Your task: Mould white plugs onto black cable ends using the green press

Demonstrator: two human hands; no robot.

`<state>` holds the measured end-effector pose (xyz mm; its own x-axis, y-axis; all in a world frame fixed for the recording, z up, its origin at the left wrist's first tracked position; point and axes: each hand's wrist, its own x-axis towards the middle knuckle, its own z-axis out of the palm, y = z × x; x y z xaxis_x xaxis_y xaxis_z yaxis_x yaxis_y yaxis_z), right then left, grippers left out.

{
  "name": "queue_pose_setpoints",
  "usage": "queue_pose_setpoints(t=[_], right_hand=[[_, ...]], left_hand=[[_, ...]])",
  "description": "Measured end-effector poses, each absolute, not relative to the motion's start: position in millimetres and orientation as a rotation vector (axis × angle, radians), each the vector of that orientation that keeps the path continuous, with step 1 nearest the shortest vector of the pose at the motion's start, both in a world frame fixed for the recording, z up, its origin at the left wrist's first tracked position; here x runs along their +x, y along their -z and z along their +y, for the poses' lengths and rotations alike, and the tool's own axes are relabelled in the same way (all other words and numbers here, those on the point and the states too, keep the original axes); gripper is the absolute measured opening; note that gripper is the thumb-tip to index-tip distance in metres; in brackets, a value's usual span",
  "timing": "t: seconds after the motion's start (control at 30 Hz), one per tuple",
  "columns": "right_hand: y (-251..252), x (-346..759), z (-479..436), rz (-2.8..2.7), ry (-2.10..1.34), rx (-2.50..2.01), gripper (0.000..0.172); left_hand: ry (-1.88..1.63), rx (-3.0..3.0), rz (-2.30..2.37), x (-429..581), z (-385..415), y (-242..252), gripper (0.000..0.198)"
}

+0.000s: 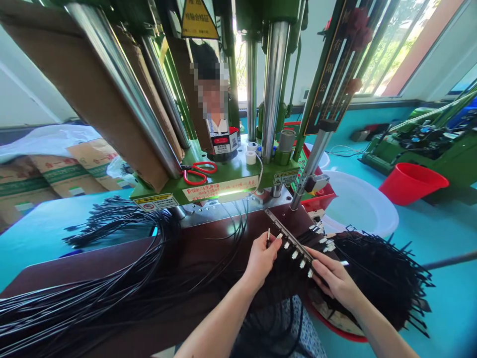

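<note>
My left hand (262, 258) pinches the metal-tipped end of a thin black cable (268, 235) just above the dark work surface (93, 263). My right hand (333, 278) is closed on the near end of a long metal jig bar (288, 237) that carries a row of white cable connectors. The bar runs diagonally from my right hand up toward the green press machine (223, 186). A thick bundle of black cables (112, 293) sweeps across the surface to the left.
A heap of finished black cables (387, 278) fills a basin at the right. A white basin (363, 204) and a red bucket (412, 183) stand behind it. Red scissors (199, 171) lie on the machine bed. A person stands behind the machine. Cardboard boxes (55, 174) sit at left.
</note>
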<state>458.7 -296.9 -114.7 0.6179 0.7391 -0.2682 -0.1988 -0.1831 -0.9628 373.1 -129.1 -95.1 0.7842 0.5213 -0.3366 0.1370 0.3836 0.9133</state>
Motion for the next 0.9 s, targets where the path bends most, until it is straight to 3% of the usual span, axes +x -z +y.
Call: queue_pose_setpoints(t=[0.33, 0.47, 0.6, 0.7, 0.9], right_hand=[[117.2, 461.7, -298.4, -0.755, -0.906, -1.630, 0.055], [118.1, 458.7, -297.2, -0.586, -0.880, -1.564, 0.055], [115.7, 458.4, -297.1, -0.438, -0.894, -1.539, 0.058], [109.6, 458.8, -296.8, -0.436, -0.917, -1.547, 0.058], [102.8, 459.4, -296.9, -0.501, -0.966, -1.573, 0.056]], left_hand=[[-0.226, 1.187, 0.576, 370.3, -123.9, 98.7, 0.028], [-0.233, 1.231, 0.575, 368.8, -119.2, 97.9, 0.028], [-0.512, 1.261, 0.599, 362.3, -109.5, 97.8, 0.033], [-0.463, 1.257, 0.641, 358.8, -106.8, 102.1, 0.037], [-0.420, 1.656, 0.545, 359.9, -109.5, 109.6, 0.032]])
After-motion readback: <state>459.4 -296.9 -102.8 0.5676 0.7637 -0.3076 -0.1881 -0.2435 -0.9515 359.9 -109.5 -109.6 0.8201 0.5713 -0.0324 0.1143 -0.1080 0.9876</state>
